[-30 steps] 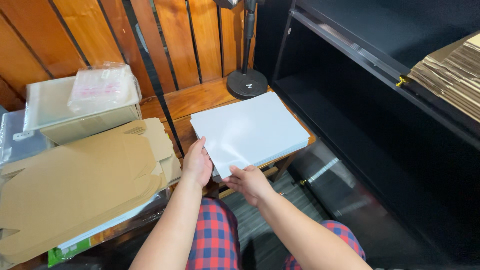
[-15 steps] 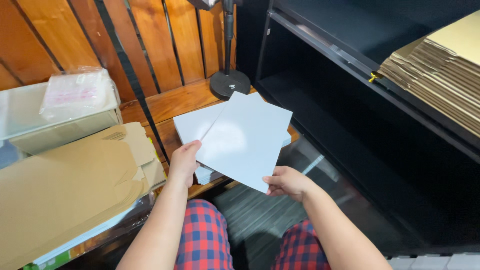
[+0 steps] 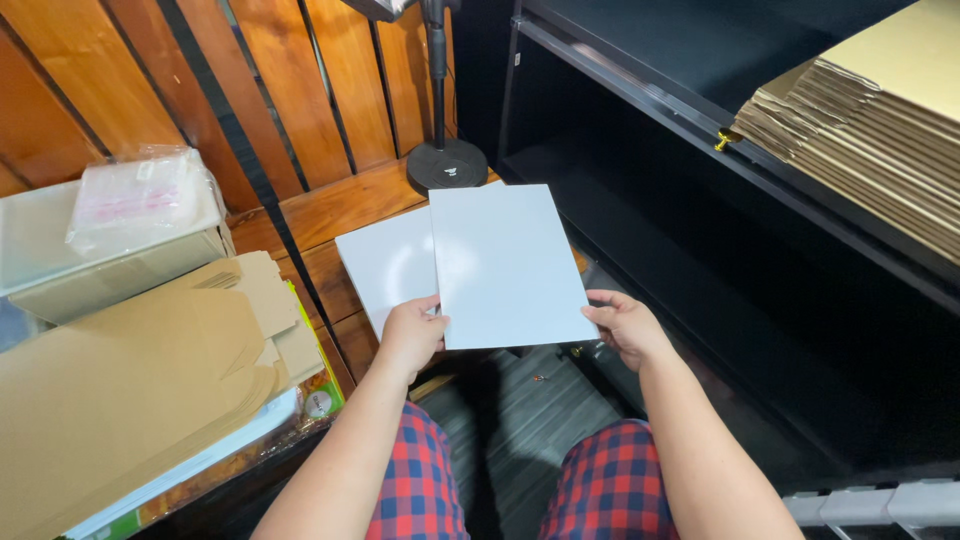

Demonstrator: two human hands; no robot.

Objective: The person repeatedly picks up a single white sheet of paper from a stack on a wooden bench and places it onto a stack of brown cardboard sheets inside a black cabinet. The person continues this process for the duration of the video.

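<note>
I hold a white rectangular sheet (image 3: 507,265) flat in front of me with both hands. My left hand (image 3: 412,335) pinches its near left corner and my right hand (image 3: 625,325) grips its near right corner. Beneath it, a stack of the same white sheets (image 3: 385,265) lies on a low wooden bench (image 3: 330,205), partly covered by the lifted sheet. My knees in red and blue checked fabric show at the bottom.
Flattened brown cardboard (image 3: 130,370) lies at the left, with a clear bag (image 3: 140,195) on a pale box behind it. A black round stand base (image 3: 447,165) sits on the bench. Black shelving (image 3: 700,150) at the right carries a stack of folded cardboard (image 3: 870,140).
One white sheet has come off the stack: first both hands lay at the stack's near edge, then the sheet rose tilted, and now it is held level and squared, closer to me.
</note>
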